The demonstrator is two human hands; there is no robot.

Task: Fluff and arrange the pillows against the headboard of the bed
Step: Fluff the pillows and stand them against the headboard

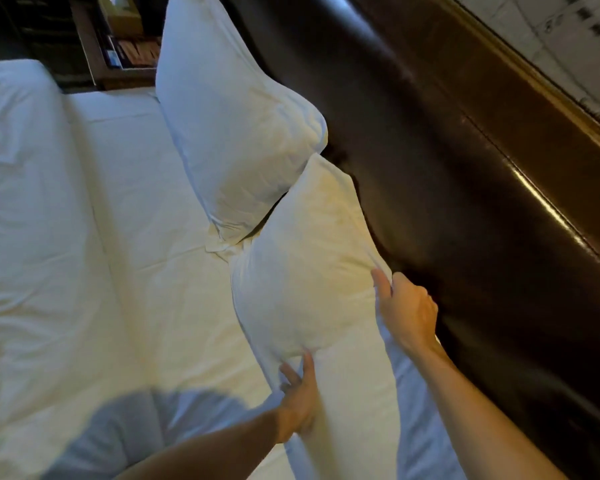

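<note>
My left hand (pixel 300 403) lies open-fingered on the near pillow's (pixel 305 271) lower edge, my right hand (pixel 407 313) pinches its top edge by the headboard (pixel 447 168), touching the far pillow (pixel 236 123).

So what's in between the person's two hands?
In the head view, the near plump white pillow fills the stretch between the left hand and the right hand; both touch its edges.

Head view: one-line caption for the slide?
Both hands, left hand and right hand, press the near pillow against the dark headboard.
</note>
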